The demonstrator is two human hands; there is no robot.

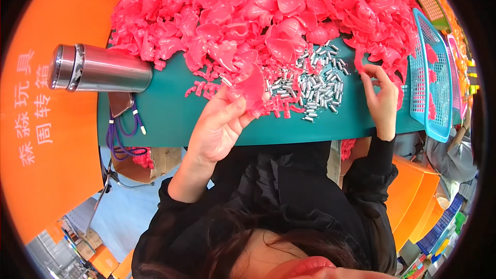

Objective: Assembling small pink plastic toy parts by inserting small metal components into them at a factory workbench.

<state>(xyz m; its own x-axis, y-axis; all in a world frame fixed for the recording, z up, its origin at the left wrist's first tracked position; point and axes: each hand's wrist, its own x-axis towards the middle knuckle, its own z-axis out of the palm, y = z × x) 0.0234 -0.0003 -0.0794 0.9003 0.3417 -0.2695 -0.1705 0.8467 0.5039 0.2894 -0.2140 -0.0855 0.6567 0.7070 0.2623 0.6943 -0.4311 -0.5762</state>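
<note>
Hands at a desk (170, 113) heaped with pink plastic parts

The left hand (219, 124) has its grip clenched on a pink shell piece (253, 88) above the desk's near edge. The right hand (381, 98) pinches a small pink part (358, 61) near the right edge, beside a blue basket (431, 88). Small metal pins (315, 85) lie between the hands; a steel flask (98, 68) rests at the left edge.

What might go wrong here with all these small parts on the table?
The silver metal pins lie loose near the green table's front edge, so a sweep of the right hand may knock some off. The pink plastic pile leans over them and could slide down, burying them.
</note>
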